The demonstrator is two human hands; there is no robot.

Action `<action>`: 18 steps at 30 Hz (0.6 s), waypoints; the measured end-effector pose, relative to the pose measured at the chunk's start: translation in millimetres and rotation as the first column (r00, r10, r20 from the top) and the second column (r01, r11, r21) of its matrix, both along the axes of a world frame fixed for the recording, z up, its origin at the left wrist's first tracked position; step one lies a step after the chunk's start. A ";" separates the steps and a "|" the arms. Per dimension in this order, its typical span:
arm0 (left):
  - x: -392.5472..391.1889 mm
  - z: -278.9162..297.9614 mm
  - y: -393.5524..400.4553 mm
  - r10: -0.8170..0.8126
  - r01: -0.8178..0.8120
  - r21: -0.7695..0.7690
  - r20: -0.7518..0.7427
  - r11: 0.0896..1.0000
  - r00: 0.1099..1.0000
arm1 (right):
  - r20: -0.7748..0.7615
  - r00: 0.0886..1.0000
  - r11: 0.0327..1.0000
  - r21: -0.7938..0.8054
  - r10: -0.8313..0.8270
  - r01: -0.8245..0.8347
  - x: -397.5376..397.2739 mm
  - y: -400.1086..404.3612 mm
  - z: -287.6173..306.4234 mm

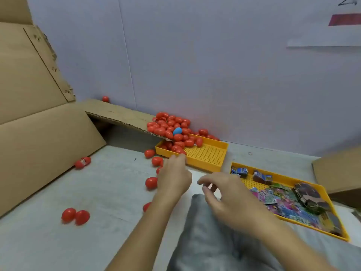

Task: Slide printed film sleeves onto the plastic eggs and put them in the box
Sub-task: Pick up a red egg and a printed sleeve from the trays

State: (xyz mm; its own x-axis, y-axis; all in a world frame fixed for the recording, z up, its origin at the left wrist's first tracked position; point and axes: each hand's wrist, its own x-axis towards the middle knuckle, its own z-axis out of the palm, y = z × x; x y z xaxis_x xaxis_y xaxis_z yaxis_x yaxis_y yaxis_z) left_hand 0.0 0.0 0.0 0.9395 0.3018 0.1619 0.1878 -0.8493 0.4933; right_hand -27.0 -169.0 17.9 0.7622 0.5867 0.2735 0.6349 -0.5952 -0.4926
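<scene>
— Where are the hands?

— The left hand (174, 178) reaches forward, fingers loosely extended, its fingertips at the near rim of the yellow tray (207, 155) that holds red eggs (172, 126); it grips nothing. The right hand (224, 194) hovers open, fingers curled and spread, above a grey cloth (205, 231), empty too.

— And the eggs?

— Most are heaped at the tray's far end and against the wall, under a sloping cardboard flap (121, 116), with one blue egg (177, 131) among them. Loose red ones lie scattered on the table (78, 247) left of the left hand (a pair (75, 216) sits touching, nearer the viewer).

— The sleeves?

— The printed film sleeves (283, 200) lie in a second yellow tray (289, 180) just right of the right hand. A big cardboard box (39, 133) stands at the left, with one sleeved egg (83, 162) at its foot.
</scene>
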 end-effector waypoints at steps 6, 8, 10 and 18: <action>27.7 -19.3 3.0 0.114 -0.110 0.120 -0.028 0.987 0.993 | -0.101 0.995 0.999 0.043 -0.025 0.029 20.7 18.4 -24.9; 28.7 -21.0 3.7 0.127 -0.128 0.135 0.013 0.983 0.992 | -0.098 0.995 0.998 0.056 -0.029 0.034 23.1 16.2 -29.7; 29.7 -23.7 2.7 0.133 -0.140 0.164 0.056 0.976 0.990 | -0.081 0.996 0.996 0.087 -0.026 0.033 24.8 14.6 -31.3; 17.1 13.3 -36.3 -0.084 0.098 -0.052 0.232 0.994 0.969 | -0.127 0.967 0.960 0.147 -0.222 0.240 55.1 -49.5 1.7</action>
